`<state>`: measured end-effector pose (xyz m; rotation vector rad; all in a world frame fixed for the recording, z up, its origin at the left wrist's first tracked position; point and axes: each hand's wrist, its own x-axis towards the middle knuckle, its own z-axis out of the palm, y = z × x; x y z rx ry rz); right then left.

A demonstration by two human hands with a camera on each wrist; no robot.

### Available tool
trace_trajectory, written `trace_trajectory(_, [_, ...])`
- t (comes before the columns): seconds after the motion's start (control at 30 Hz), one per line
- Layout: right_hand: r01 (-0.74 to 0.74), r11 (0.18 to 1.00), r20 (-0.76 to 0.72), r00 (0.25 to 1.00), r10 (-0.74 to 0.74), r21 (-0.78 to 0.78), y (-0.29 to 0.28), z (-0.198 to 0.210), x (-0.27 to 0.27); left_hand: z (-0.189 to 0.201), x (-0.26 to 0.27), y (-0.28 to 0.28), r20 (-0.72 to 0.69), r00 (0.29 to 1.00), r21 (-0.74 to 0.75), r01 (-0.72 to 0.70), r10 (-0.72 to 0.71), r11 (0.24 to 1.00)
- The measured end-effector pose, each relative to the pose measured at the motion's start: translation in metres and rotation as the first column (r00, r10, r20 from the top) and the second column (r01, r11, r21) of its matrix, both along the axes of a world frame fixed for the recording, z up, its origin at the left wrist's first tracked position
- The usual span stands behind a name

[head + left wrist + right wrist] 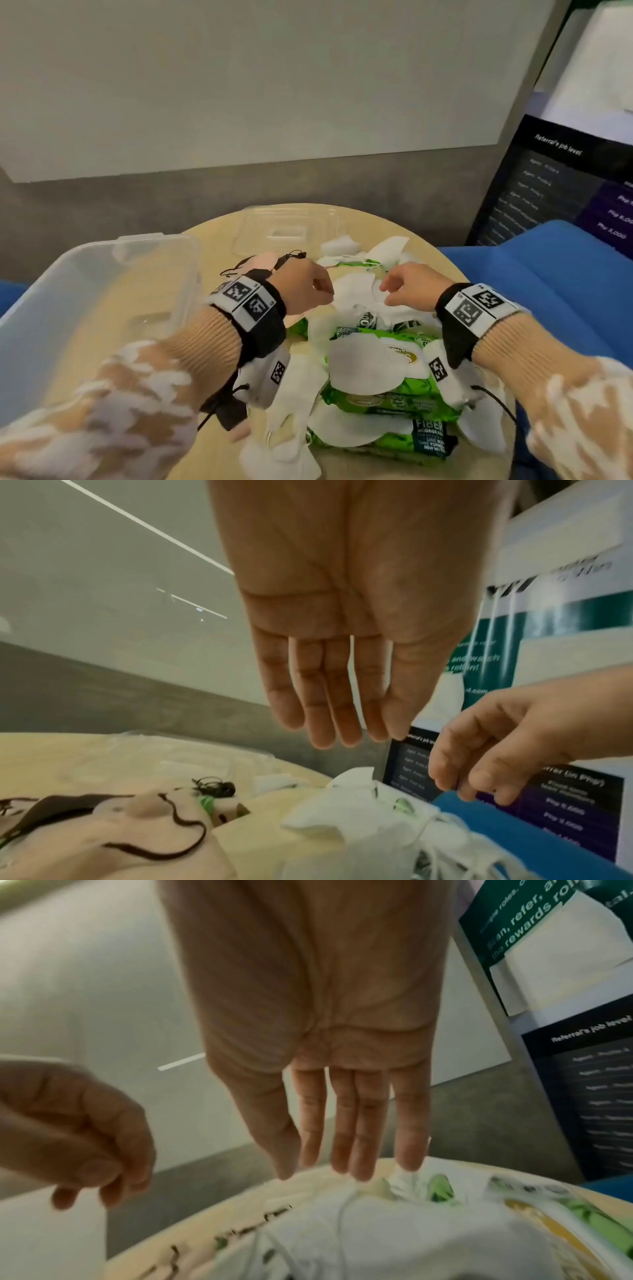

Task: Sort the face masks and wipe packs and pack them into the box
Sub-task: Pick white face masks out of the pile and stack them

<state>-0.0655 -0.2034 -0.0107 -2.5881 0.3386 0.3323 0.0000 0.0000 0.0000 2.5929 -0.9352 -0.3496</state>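
Note:
A heap of white face masks (pixel 356 294) and green wipe packs (pixel 394 397) covers the round table (pixel 212 236). A pink mask with dark straps (pixel 267 260) (pixel 103 831) lies at the heap's left edge. The clear plastic box (pixel 85 291) stands empty at the left. My left hand (pixel 322 291) (pixel 329 696) and right hand (pixel 390 291) (pixel 342 1123) hover side by side just above the white masks. Both have straight fingers pointing down and hold nothing. The right fingertips (pixel 407 1164) come close to a white mask (pixel 377 1231).
The box's clear lid (pixel 287 229) lies at the table's far side. A blue seat (pixel 548 274) runs along the right, with a dark printed sign board (pixel 548 185) behind it. A grey and white wall stands beyond the table.

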Motion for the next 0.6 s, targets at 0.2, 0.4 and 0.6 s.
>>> trace_trajectory(0.2, [0.073,0.989,-0.143,0.986,-0.091,-0.130,0.001,-0.030,0.023,-0.035,0.029,-0.027,-0.073,0.994,0.145,-0.066,0.077,0.987])
trace_trajectory(0.4, [0.183,0.971,-0.165,0.964,-0.208,-0.152,-0.005,-0.057,0.028,-0.065,0.033,-0.048,-0.141,0.977,0.162,-0.138,0.161,0.977])
trace_trajectory(0.6, [0.253,0.967,-0.150,0.957,-0.250,0.004,-0.014,-0.054,0.031,-0.085,0.037,-0.066,-0.243,0.912,0.107,-0.314,0.331,0.943])
